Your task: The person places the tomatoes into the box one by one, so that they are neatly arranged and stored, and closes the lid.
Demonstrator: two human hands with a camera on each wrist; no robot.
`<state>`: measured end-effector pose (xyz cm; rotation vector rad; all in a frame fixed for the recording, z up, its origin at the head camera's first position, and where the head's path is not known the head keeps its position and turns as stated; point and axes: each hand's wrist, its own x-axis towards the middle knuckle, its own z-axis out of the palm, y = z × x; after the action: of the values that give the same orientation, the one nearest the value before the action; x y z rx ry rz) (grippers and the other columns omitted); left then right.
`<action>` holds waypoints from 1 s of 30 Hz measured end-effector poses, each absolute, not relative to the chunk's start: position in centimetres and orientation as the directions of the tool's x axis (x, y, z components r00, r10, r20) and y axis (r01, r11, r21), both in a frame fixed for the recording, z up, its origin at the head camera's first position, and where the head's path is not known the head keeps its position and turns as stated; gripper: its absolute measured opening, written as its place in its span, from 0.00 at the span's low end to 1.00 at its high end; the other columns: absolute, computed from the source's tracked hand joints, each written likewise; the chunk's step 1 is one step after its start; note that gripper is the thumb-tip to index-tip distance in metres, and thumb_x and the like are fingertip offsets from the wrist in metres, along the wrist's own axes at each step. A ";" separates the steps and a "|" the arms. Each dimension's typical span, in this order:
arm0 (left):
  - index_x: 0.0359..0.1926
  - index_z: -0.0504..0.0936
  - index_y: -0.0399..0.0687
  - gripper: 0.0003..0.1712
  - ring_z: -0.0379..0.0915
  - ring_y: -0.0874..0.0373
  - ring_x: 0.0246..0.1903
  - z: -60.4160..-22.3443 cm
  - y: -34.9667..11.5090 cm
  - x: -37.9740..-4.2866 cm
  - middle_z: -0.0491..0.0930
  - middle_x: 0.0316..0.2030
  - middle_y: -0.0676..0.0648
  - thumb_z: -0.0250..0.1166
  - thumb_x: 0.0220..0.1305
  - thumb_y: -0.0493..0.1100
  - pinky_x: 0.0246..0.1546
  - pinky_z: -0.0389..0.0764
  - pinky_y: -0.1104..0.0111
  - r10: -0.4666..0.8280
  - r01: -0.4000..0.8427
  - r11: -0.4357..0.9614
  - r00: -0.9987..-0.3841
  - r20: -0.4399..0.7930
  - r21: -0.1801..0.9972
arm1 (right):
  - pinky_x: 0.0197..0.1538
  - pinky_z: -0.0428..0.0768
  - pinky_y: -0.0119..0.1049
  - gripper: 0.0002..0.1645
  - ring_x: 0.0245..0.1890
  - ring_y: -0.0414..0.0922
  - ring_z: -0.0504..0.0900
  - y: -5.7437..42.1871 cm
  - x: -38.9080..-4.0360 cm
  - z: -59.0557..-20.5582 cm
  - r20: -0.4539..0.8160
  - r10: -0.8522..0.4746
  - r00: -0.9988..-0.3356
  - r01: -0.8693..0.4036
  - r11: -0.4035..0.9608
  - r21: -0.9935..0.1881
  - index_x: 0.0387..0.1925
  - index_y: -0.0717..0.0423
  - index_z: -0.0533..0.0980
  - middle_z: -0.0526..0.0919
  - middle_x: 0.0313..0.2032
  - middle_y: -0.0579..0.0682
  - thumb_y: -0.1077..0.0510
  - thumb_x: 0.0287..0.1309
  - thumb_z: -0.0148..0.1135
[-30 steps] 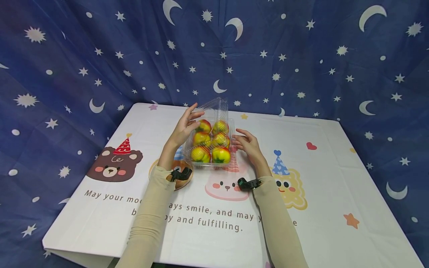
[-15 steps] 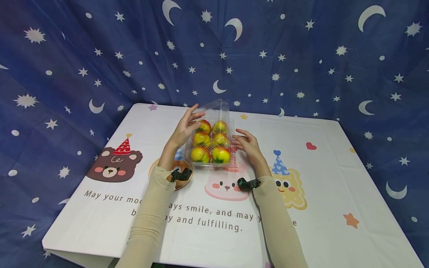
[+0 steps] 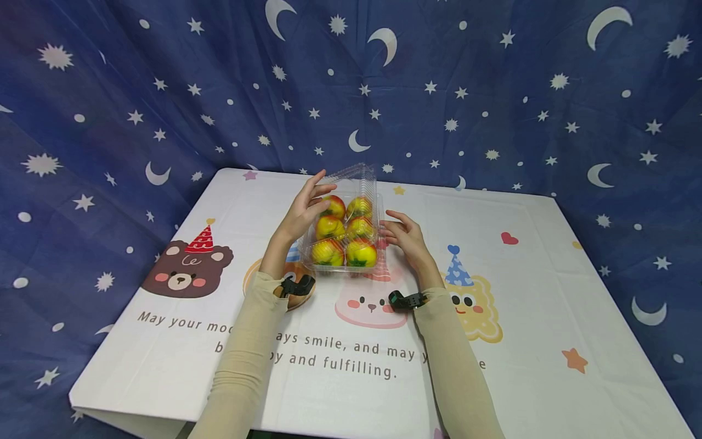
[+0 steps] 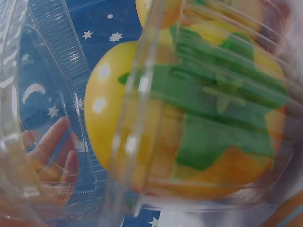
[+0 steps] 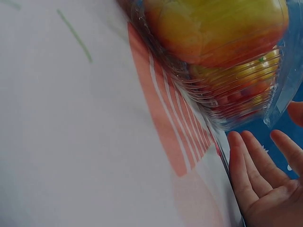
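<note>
A clear plastic clamshell box (image 3: 381, 259) holds several yellow-red persimmon-like fruits (image 3: 362, 253) with green leafy tops. Its lid (image 3: 366, 183) stands part-way up, tilted over the fruit. My left hand (image 3: 298, 213) lies along the lid's left side with fingers extended; the left wrist view shows those fingers (image 4: 52, 156) through the clear plastic, with one fruit (image 4: 218, 109) large behind ribbed plastic. On the box's right side is my right hand (image 3: 408, 241). In the right wrist view its fingers (image 5: 258, 163) are fairly straight, tips close to the box wall.
The table (image 3: 548, 274) wears a white cloth printed with cartoon animals, lettering and small stars. A dark blue curtain (image 3: 493, 91) with moons and stars hangs behind the table and at its sides. Black cameras (image 3: 407, 301) sit on both wrists.
The lid's top edge has shifted very slightly to the right and lower. Both hands and the fruits have hardly moved.
</note>
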<state>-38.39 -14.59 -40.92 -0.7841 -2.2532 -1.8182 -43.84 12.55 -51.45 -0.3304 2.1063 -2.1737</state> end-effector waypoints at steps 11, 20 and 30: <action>0.76 0.44 0.32 0.40 0.56 0.32 0.67 -41.1 -14.5 -38.5 0.61 0.66 0.24 0.51 0.69 0.36 0.67 0.54 0.43 0.324 0.472 0.128 -0.851 0.413 0.872 | 0.50 0.81 0.39 0.30 0.50 0.58 0.82 12.5 -43.9 -51.1 0.026 -0.208 -0.978 -0.024 -0.011 -1.000 0.70 0.58 0.66 0.77 0.58 0.66 0.55 0.70 0.57; 0.76 0.44 0.31 0.40 0.54 0.30 0.67 -41.1 -14.4 -38.7 0.61 0.66 0.23 0.51 0.67 0.35 0.66 0.55 0.41 0.338 0.484 0.120 -0.841 0.423 0.867 | 0.49 0.82 0.36 0.29 0.48 0.54 0.83 12.5 -43.8 -51.0 0.026 -0.210 -0.977 -0.024 -0.015 -1.000 0.69 0.57 0.67 0.78 0.58 0.65 0.55 0.70 0.58; 0.76 0.44 0.31 0.43 0.54 0.30 0.66 -41.3 -14.3 -38.7 0.61 0.66 0.22 0.54 0.71 0.46 0.65 0.53 0.38 0.352 0.492 0.134 -0.835 0.423 0.860 | 0.48 0.82 0.36 0.29 0.41 0.43 0.84 12.5 -43.9 -51.2 0.030 -0.213 -0.976 -0.026 -0.023 -0.999 0.69 0.59 0.66 0.77 0.58 0.65 0.56 0.70 0.57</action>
<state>-38.72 -14.32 -41.28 -0.8510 -2.2733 -1.8024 -43.91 12.53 -51.20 -0.2590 2.0988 -2.1408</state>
